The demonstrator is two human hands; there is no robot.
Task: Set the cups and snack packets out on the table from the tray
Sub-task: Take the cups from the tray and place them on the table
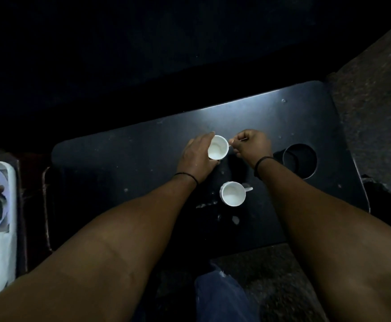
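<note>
Your left hand (198, 156) cups the far cup (217, 147) while your right hand (252, 145) pinches its handle, mid-table (120, 154). The near cup (233, 194) stands just beside your wrists. The tray (11, 182) is cut off at left, its contents blurred; no readable writing.
</note>
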